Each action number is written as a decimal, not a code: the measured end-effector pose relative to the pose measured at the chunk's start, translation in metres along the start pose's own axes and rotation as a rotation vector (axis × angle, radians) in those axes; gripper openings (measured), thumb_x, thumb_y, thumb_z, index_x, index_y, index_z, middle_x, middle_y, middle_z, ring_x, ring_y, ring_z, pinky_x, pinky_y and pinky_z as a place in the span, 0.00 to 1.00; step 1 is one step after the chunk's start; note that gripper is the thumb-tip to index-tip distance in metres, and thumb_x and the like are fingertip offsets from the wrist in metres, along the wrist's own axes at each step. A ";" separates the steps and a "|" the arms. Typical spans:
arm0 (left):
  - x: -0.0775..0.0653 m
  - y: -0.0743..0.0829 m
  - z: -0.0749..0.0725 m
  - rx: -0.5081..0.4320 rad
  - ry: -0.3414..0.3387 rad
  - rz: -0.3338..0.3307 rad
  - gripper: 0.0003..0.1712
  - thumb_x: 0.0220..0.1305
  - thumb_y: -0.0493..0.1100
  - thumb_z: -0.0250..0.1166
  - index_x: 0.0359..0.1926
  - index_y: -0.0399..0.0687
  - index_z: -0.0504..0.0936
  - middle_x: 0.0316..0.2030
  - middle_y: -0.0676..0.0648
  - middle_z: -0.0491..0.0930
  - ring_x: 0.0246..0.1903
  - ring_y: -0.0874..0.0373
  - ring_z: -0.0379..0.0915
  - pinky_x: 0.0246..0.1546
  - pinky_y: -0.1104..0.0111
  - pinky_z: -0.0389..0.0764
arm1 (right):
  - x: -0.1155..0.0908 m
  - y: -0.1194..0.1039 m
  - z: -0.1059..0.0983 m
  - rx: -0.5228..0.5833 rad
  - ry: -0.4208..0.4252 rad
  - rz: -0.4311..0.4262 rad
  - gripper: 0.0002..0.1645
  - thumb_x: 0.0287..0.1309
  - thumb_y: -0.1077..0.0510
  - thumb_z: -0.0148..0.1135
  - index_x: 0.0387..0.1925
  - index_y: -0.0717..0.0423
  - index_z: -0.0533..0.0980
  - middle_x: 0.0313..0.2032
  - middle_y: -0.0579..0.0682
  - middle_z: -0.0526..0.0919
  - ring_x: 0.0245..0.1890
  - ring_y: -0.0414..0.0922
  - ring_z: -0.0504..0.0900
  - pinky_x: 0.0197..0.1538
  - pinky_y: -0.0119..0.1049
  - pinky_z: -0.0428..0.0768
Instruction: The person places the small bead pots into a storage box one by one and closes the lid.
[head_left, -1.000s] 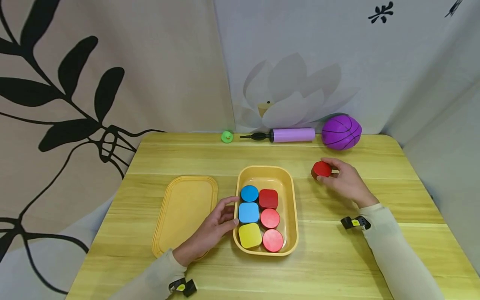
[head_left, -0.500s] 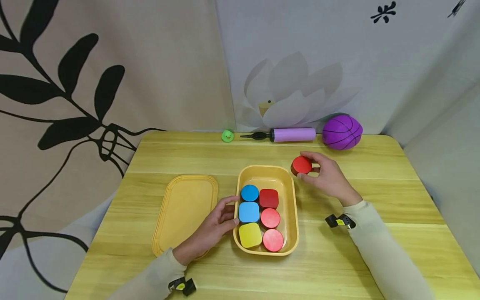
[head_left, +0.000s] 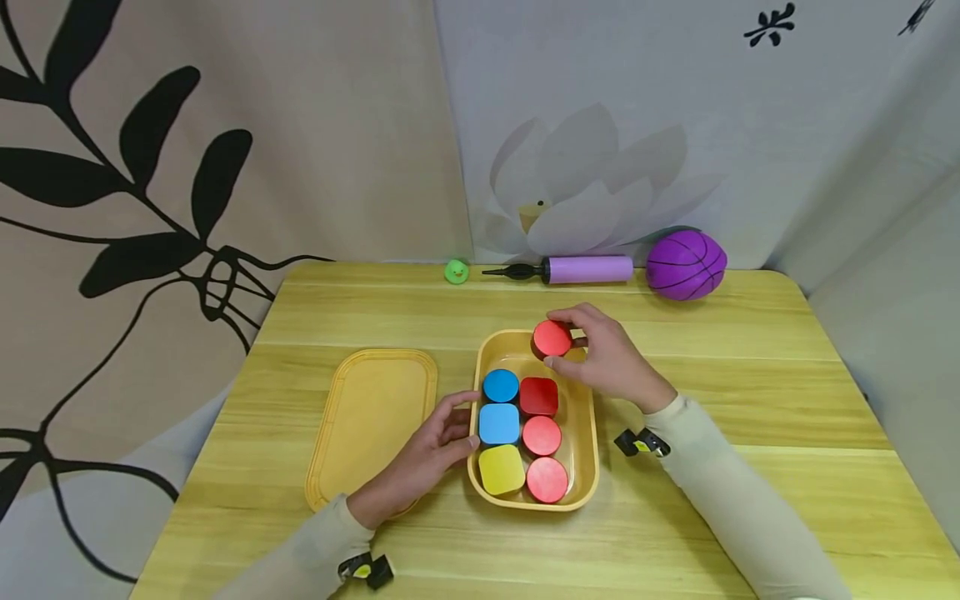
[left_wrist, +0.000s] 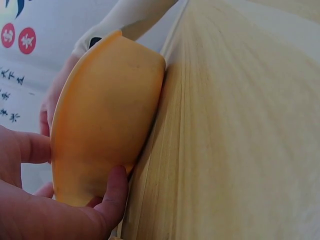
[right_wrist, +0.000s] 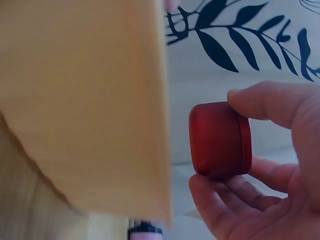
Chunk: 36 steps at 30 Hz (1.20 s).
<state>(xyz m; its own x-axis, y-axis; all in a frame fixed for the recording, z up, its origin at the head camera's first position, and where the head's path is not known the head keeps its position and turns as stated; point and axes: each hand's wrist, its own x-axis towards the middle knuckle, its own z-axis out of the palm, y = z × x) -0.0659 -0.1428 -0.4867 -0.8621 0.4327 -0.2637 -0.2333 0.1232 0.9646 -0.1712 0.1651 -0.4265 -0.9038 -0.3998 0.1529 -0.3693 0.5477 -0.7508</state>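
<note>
In the head view, my right hand (head_left: 611, 354) pinches a small red round tin (head_left: 552, 339) over the far end of the yellow storage box (head_left: 583, 450). The right wrist view shows the red tin (right_wrist: 215, 140) on its side between thumb and fingers, a lid seam near one end, beside the box wall. My left hand (head_left: 423, 454) rests against the box's left side, its thumb (left_wrist: 117, 187) on the outer wall. Inside the box stand a blue round piece (head_left: 500, 386), a light blue square (head_left: 498, 425), a yellow square (head_left: 502, 471), a dark red square (head_left: 538, 397) and two red round ones.
A flat yellow lid (head_left: 371, 425) lies left of the box, partly under the left forearm. Along the table's back edge are a green duck toy (head_left: 456, 271), a purple hand pump (head_left: 588, 269) and a purple ball (head_left: 686, 265). A patterned curtain hangs behind.
My right hand has carried the red tin leftward from the table's right side to over the box's far end. The left hand and box have stayed in place.
</note>
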 end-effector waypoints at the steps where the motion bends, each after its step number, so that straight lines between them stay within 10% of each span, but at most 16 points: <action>1: 0.000 0.000 0.000 -0.001 0.000 -0.002 0.35 0.79 0.42 0.60 0.79 0.66 0.60 0.71 0.40 0.68 0.67 0.46 0.71 0.62 0.60 0.81 | 0.001 -0.002 0.003 0.000 -0.008 -0.009 0.38 0.57 0.57 0.79 0.67 0.61 0.76 0.58 0.52 0.80 0.54 0.50 0.83 0.58 0.49 0.87; 25: 0.000 0.001 -0.001 0.003 -0.011 -0.015 0.34 0.79 0.44 0.60 0.79 0.67 0.59 0.71 0.40 0.67 0.68 0.45 0.70 0.62 0.58 0.82 | 0.017 0.001 0.050 -0.259 -0.061 -0.038 0.38 0.58 0.47 0.81 0.65 0.59 0.79 0.51 0.50 0.81 0.46 0.47 0.83 0.51 0.41 0.87; 36: 0.001 -0.001 -0.001 0.013 -0.007 -0.006 0.34 0.80 0.42 0.60 0.79 0.68 0.60 0.71 0.40 0.68 0.67 0.45 0.71 0.63 0.58 0.81 | 0.019 0.002 0.055 -0.181 -0.086 -0.006 0.29 0.60 0.56 0.79 0.60 0.62 0.82 0.49 0.54 0.87 0.48 0.47 0.91 0.52 0.40 0.89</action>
<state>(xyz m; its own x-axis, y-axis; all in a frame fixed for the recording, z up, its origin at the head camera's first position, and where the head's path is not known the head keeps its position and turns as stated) -0.0672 -0.1430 -0.4878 -0.8576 0.4381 -0.2695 -0.2324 0.1374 0.9629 -0.1774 0.1179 -0.4600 -0.8827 -0.4602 0.0958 -0.4143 0.6656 -0.6208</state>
